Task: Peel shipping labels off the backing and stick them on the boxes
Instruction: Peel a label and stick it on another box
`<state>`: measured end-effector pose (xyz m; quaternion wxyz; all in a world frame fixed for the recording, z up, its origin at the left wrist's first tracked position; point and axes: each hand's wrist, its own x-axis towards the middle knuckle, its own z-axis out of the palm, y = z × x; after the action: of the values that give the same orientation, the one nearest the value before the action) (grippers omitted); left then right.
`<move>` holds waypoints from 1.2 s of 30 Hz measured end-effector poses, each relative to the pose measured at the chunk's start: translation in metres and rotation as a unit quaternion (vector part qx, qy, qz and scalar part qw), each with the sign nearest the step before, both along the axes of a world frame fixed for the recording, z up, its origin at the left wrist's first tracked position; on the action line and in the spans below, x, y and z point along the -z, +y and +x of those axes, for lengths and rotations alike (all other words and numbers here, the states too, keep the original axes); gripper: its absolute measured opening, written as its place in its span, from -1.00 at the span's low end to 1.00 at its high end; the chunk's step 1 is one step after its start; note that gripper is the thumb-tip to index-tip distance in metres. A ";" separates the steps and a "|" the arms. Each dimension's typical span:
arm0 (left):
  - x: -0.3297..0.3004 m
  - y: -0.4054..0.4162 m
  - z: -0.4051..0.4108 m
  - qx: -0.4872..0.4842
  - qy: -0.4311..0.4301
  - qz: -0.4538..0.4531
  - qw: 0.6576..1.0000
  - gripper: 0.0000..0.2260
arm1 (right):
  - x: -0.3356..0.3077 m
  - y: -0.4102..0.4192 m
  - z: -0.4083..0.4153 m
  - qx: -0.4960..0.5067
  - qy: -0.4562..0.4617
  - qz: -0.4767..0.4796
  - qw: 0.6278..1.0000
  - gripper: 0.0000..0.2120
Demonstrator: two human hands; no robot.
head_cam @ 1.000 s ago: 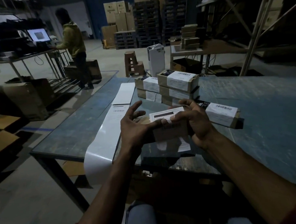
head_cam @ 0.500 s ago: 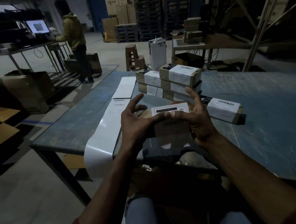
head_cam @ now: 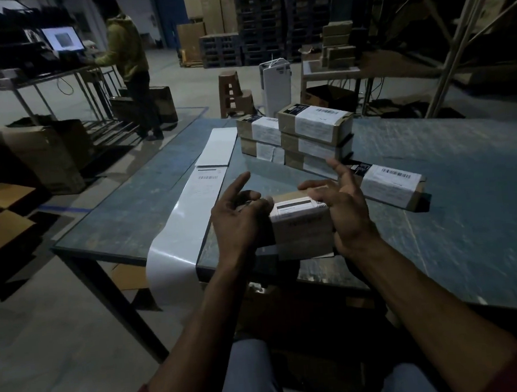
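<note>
I have my left hand [head_cam: 237,218] against the left end of a small brown cardboard box [head_cam: 302,223], thumb pressed along its top edge and the other fingers spread loose and mostly straight, so it steadies the box without wrapping it. My right hand [head_cam: 344,211] lies over the right end, its fingers extended and flat, smoothing a white shipping label [head_cam: 295,208] that folds over the top and down the near face of the box; neither hand pinches anything. The box sits at the near edge of the worn blue-grey table [head_cam: 466,212], just in front of me. I judge it light and fairly stiff, best held by its two short ends, while the label is thin and limp and should be pressed from its middle outward to avoid creases. To the left, a long glossy white backing strip [head_cam: 180,232] runs from the far part of the table and hangs over the near edge, with one printed label [head_cam: 208,181] on it yet unpeeled. Beyond my hands stands a stack of labelled brown boxes [head_cam: 311,140], and a single labelled box [head_cam: 391,186] lies to the right, near it. Whether any box holds goods I cannot tell, as all are closed.
</note>
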<state>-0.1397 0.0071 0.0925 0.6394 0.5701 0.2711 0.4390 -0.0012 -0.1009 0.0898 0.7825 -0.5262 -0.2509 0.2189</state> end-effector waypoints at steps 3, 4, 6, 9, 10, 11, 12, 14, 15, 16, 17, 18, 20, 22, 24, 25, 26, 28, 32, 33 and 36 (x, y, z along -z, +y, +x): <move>-0.002 0.001 0.001 -0.008 0.022 0.030 0.999 -0.54 | -0.003 -0.001 -0.001 -0.003 -0.007 -0.015 1.000 -0.48; -0.004 0.001 0.000 -0.006 0.040 0.038 0.998 -0.50 | -0.004 -0.002 -0.002 -0.007 -0.026 -0.028 0.999 -0.40; -0.007 0.000 -0.001 0.001 0.068 0.047 0.997 -0.43 | -0.003 -0.003 -0.003 -0.013 -0.072 -0.041 0.997 -0.28; -0.014 0.002 -0.003 0.021 0.093 0.069 0.993 -0.51 | -0.003 -0.002 0.001 0.007 -0.080 -0.078 0.994 -0.45; -0.019 0.003 -0.004 0.031 0.100 0.075 0.992 -0.52 | -0.005 -0.001 0.002 0.013 -0.079 -0.099 0.992 -0.57; -0.023 0.005 -0.005 0.051 0.106 0.078 0.990 -0.51 | -0.008 0.000 0.003 0.015 -0.065 -0.116 0.991 -0.69; -0.027 0.008 -0.006 0.077 0.104 0.075 0.989 -0.50 | -0.012 0.000 0.004 0.012 -0.038 -0.128 0.991 -0.71; -0.033 0.016 -0.010 0.131 0.084 0.073 0.985 -0.51 | -0.024 -0.002 0.009 -0.008 0.033 -0.145 0.989 -0.59; -0.034 0.020 -0.011 0.140 0.079 0.087 0.983 -0.55 | -0.031 -0.004 0.012 -0.022 0.052 -0.161 0.985 -0.56; -0.035 0.023 -0.011 0.139 0.079 0.103 0.982 -0.61 | -0.036 -0.006 0.015 -0.042 0.059 -0.177 0.982 -0.53; -0.035 0.024 -0.011 0.131 0.079 0.110 0.982 -0.67 | -0.038 -0.008 0.019 -0.065 0.061 -0.183 0.979 -0.49; -0.035 0.026 -0.011 0.121 0.076 0.105 0.984 -0.72 | -0.040 -0.010 0.021 -0.088 0.056 -0.185 0.977 -0.42; -0.034 0.029 -0.009 0.101 0.067 0.081 0.989 -0.77 | -0.040 -0.011 0.020 -0.126 0.031 -0.181 0.975 -0.31; -0.034 0.031 -0.007 0.094 0.064 0.063 0.992 -0.77 | -0.038 -0.013 0.020 -0.137 -0.003 -0.185 0.973 -0.30; -0.036 0.029 -0.007 0.096 0.052 0.036 0.993 -0.77 | -0.038 -0.017 0.018 -0.149 -0.019 -0.193 0.970 -0.35; -0.037 0.029 -0.007 0.089 0.050 0.028 0.994 -0.77 | -0.038 -0.019 0.019 -0.155 -0.025 -0.200 0.967 -0.39; -0.036 0.030 -0.007 0.076 0.056 0.026 0.995 -0.78 | -0.038 -0.021 0.019 -0.161 -0.037 -0.203 0.965 -0.41; -0.035 0.030 -0.007 0.060 0.088 0.041 0.993 -0.71 | -0.038 -0.023 0.019 -0.162 -0.057 -0.209 0.963 -0.41; -0.034 0.027 -0.008 0.065 0.166 0.076 0.981 -0.33 | -0.042 -0.022 0.018 -0.159 -0.047 -0.233 0.958 -0.41; -0.035 0.026 -0.008 0.065 0.174 0.075 0.980 -0.29 | -0.045 -0.022 0.017 -0.161 -0.043 -0.234 0.958 -0.43; -0.036 0.027 -0.008 0.079 0.188 0.034 0.978 -0.20 | -0.050 -0.026 0.016 -0.174 -0.039 -0.243 0.953 -0.51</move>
<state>-0.1481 0.0340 0.1282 0.5898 0.6838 0.3252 0.2806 0.0147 -0.1270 0.1393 0.5702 -0.6572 -0.3081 0.3848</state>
